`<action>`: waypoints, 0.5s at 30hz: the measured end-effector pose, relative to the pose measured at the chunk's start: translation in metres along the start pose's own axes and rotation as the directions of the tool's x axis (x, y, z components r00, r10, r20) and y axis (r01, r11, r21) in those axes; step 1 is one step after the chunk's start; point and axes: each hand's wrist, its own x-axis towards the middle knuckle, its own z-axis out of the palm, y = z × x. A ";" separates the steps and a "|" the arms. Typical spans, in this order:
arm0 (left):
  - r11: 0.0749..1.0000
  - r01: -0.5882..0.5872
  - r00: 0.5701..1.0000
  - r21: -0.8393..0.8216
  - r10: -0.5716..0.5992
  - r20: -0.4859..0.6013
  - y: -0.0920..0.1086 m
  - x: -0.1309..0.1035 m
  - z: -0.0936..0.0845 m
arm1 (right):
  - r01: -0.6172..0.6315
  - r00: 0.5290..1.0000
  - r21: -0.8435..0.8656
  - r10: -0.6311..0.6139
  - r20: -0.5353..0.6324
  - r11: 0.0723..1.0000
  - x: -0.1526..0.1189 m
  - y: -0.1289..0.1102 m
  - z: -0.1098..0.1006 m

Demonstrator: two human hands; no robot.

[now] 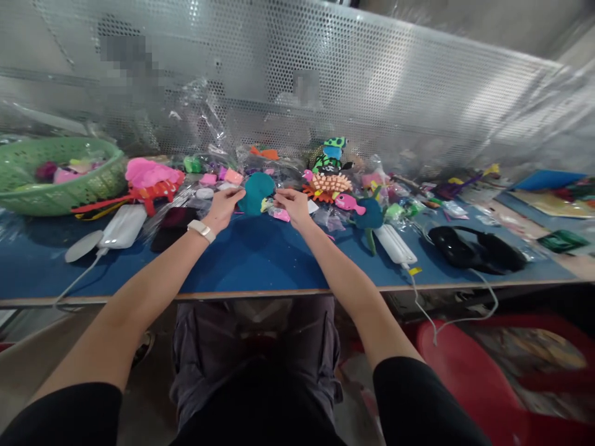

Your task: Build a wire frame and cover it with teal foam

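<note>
A flat, rounded teal piece (258, 192), perhaps foam or felt, stands tilted up above the blue table in front of me. My left hand (224, 207), with a pale band on its wrist, pinches the left edge of this piece. Close to its right edge, my right hand (294, 204) is closed in a pinch; what lies between those fingertips is too small to make out. Just below the right fingers lies a bright pink bit (281, 215). A spiky peach-coloured toy animal (331, 183) sits beyond my right hand.
A green basket (60, 201) of colourful pieces stands at left, beside a pink-and-red toy (155, 176). White power banks (395, 244) with cables, a black strapped object (476, 248) and plastic bags lie along the blue table (251, 266). A perforated metal panel (279, 56) rises behind.
</note>
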 end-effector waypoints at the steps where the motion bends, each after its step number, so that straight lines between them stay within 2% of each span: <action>1: 1.000 0.011 1.000 -0.003 -0.011 0.002 0.000 0.000 -0.001 | -0.001 1.000 -0.009 0.001 -0.003 1.000 0.000 -0.001 0.000; 5: 1.000 0.011 1.000 0.028 -0.011 -0.023 0.003 0.000 -0.001 | -0.010 1.000 0.000 0.010 -0.012 1.000 -0.002 -0.003 0.002; 9: 1.000 0.023 1.000 -0.016 -0.023 -0.001 0.012 -0.005 0.002 | -0.067 0.998 0.125 0.068 -0.005 0.990 -0.002 -0.008 0.002; 13: 0.995 0.091 0.994 -0.041 -0.089 0.066 0.024 -0.009 0.000 | -0.174 0.984 0.121 0.168 0.060 0.977 -0.001 -0.015 -0.004; 15: 0.994 0.106 0.991 -0.027 -0.103 0.085 0.024 -0.007 -0.004 | -0.242 0.963 0.068 0.231 0.140 0.968 -0.001 -0.019 -0.010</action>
